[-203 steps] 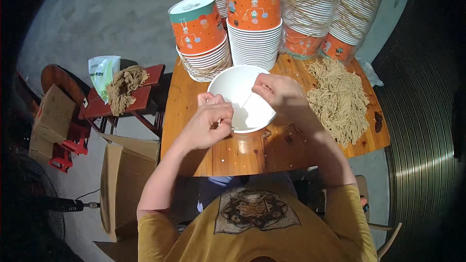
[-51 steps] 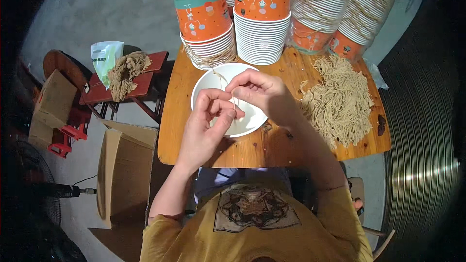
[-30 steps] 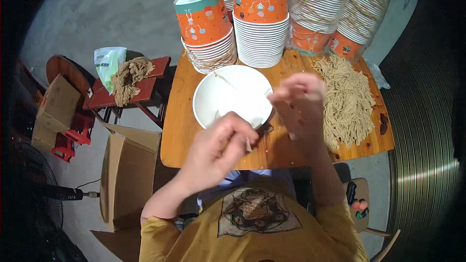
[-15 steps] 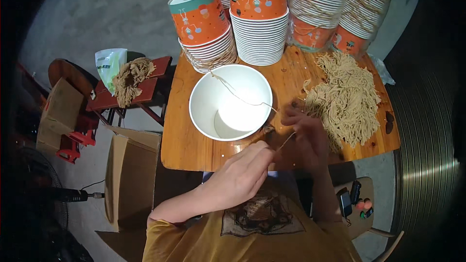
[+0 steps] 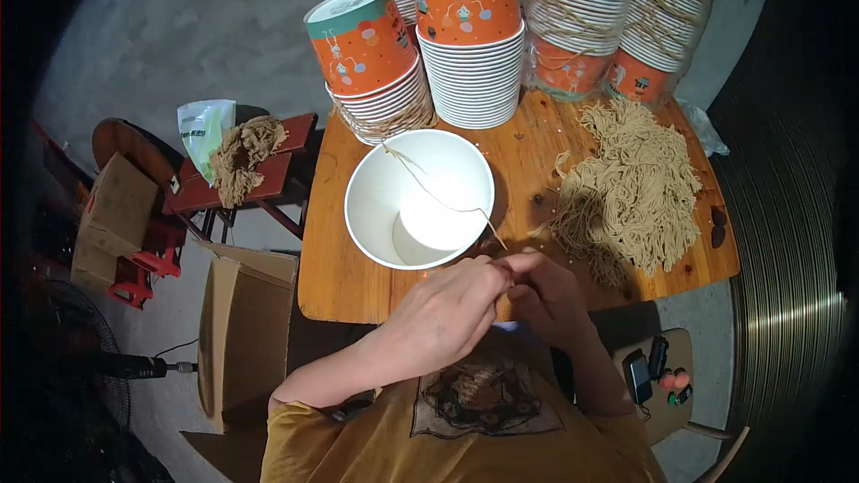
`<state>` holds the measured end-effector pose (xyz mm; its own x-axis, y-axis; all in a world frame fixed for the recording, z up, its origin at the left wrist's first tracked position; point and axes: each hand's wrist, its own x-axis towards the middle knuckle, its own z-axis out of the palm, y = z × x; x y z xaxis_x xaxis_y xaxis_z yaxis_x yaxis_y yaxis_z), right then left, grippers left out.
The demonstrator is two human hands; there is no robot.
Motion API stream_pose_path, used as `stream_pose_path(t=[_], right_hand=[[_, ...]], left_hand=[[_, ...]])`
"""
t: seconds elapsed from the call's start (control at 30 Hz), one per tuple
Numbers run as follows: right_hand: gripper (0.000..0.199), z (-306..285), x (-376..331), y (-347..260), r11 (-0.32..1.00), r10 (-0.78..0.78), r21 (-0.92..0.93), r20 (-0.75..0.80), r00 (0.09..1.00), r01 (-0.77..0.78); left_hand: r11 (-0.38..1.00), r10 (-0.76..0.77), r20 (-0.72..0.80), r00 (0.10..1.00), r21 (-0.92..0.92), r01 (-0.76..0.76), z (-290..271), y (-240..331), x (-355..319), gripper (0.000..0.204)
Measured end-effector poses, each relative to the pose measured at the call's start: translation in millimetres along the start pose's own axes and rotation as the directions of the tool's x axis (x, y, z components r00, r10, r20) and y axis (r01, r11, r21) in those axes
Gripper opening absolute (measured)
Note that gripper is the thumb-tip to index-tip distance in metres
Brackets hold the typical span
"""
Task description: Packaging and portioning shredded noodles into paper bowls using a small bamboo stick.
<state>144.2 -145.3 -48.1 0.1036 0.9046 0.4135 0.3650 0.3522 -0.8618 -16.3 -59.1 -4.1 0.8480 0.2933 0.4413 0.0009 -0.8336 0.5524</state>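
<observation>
Two hands [image 5: 455,309] meeting, fingers [image 5: 528,261] curled (hold unclear); thin cord [image 5: 435,196] crosses smooth round tub [image 5: 371,206].

On the left side, a white and green plastic bag [image 5: 204,132] is leaning on a red wooden stand [image 5: 301,132]. Behind it, a round brown board [image 5: 132,147] is standing tilted, and near this a smaller cardboard box [image 5: 123,206] is resting beside red plastic stools [image 5: 163,252]. Closer, a large open carton [image 5: 252,331] is standing on the grey floor [image 5: 206,45], and a dark fan [image 5: 134,367] is showing partly in shadow. On the right, a pale chair [image 5: 651,426] is carrying a dark phone-like device [image 5: 638,377] and small reddish round objects [image 5: 669,381]. Behind the chair, a ribbed metal surface [image 5: 787,340] is shining.
</observation>
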Motion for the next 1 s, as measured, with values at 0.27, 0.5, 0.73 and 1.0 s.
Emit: stream_pose_path(t=[0.27, 0.5, 0.73, 1.0], right_hand=[[0.007, 10.2, 3.8, 14.1, 0.983, -0.120, -0.152, -0.102, 0.987, 0.104], [0.008, 30.5, 7.0, 13.2, 0.999, 0.038, 0.013, -0.226, 0.973, -0.036], [0.017, 31.8, 2.9, 0.6, 0.870, 0.305, 0.393, 0.046, 0.951, -0.299], [0.021, 31.0, 3.8, -0.6, 0.859, 0.347, 0.373, 0.078, 0.934, -0.351]], left_hand=[[0.977, 0.026, -0.201, 0.979, 0.214, 0.018, -23.7, -13.8, -11.3, 0.031], [0.934, 0.013, -0.149, 0.989, 0.354, 0.041, -22.4, -8.6, -15.1, 0.040], [0.965, 0.034, -0.223, 0.974, 0.262, 0.026, 4.9, -10.4, -21.9, 0.032], [0.920, 0.092, -0.258, 0.962, 0.393, 0.017, 7.3, -14.4, -21.3, 0.021]])
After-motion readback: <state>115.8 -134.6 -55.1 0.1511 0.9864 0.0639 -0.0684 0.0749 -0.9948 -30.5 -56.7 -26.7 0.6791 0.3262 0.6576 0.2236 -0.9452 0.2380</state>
